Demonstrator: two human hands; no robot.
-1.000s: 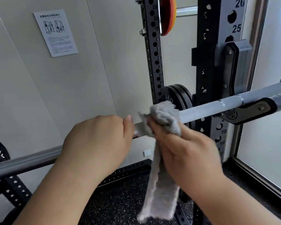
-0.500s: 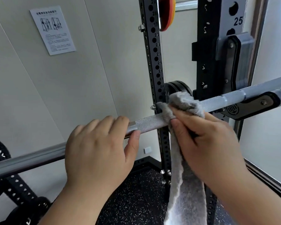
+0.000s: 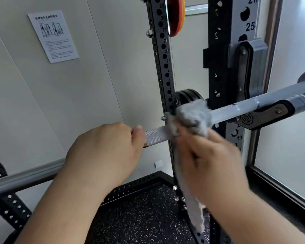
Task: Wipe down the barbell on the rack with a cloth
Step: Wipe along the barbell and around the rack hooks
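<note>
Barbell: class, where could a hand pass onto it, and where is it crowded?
Bare barbell: between left hand and cloth, between cloth and rack hook, left of the left hand. Crowded: where right hand grips the cloth.

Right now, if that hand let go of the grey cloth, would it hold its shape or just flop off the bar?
Probably floppy: the cloth bunches over the barbell and its free end hangs straight down. It looks thin and fuzzy, so likely light. Released by the right hand, it might slide off, dragged by that hanging end.
</note>
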